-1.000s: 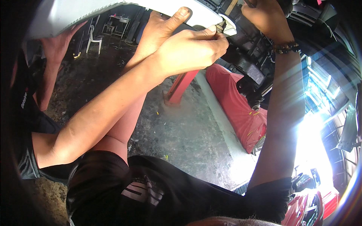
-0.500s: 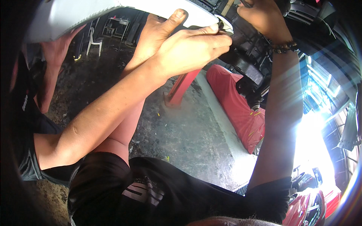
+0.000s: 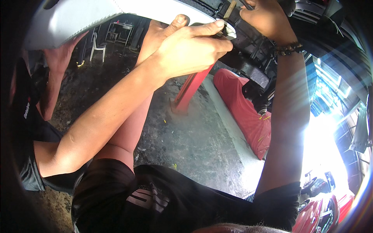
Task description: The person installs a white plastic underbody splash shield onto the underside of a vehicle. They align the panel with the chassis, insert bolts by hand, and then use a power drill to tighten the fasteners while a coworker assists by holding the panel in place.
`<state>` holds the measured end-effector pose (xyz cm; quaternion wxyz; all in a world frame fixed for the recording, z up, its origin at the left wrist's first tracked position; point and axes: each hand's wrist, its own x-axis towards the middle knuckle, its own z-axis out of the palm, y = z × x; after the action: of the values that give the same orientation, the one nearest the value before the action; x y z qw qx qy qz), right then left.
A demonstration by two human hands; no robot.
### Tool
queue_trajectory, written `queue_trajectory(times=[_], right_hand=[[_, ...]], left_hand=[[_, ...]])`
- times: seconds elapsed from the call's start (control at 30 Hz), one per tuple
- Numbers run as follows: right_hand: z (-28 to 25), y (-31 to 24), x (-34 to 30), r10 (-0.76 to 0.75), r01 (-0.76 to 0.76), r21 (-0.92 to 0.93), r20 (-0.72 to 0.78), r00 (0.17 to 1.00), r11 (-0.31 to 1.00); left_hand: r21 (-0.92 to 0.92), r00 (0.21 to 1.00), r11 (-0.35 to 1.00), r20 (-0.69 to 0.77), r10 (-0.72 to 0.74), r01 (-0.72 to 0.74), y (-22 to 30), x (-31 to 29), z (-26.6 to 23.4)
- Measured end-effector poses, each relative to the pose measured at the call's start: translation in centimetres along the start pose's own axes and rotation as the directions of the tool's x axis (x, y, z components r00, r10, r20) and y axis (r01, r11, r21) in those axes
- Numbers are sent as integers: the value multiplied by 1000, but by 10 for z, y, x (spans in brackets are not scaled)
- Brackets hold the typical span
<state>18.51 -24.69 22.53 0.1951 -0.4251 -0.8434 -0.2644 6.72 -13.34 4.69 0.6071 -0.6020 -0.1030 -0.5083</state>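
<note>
Three hands are meeting around one sloping white panel (image 3: 167,7), its long axis running left to right. Nearest, a co-worker's hand (image 3: 190,50) is working at its right tip; the left hand (image 3: 154,34) is thumbing its lower edge, hidden fingers leaving the grip uncertain. Beyond its tip, the right hand (image 3: 264,19) is clenching a dark tool (image 3: 245,4). Farther below it, a red post (image 3: 192,91) is standing.

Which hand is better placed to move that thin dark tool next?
Probably the right hand: it holds the thin dark tool. The left hand seems to rest against the long white panel, partly behind a co-worker's hand.
</note>
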Motion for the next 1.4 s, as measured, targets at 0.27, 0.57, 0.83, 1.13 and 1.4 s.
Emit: queue_trajectory(times=[0.27,0.57,0.83,1.13,1.4], right_hand=[[0,-5,2,6,-6,-40,10,1000,999],[-1,4,0,-106,106,-30,8,994,994],[2,-1,0,-74,73,-29,-21,997,997],[0,18,-5,-218,201,-256,-38,975,946],[6,7,-6,-184,174,-111,-88,979,978]], left_hand=[[60,913,937,252,320,-345,-8,6,-3],[435,872,756,230,431,-489,-20,6,-1],[190,908,894,197,370,-405,-13,3,-2],[658,788,478,312,531,-582,-8,13,0],[697,890,559,295,349,-450,-3,6,-8]])
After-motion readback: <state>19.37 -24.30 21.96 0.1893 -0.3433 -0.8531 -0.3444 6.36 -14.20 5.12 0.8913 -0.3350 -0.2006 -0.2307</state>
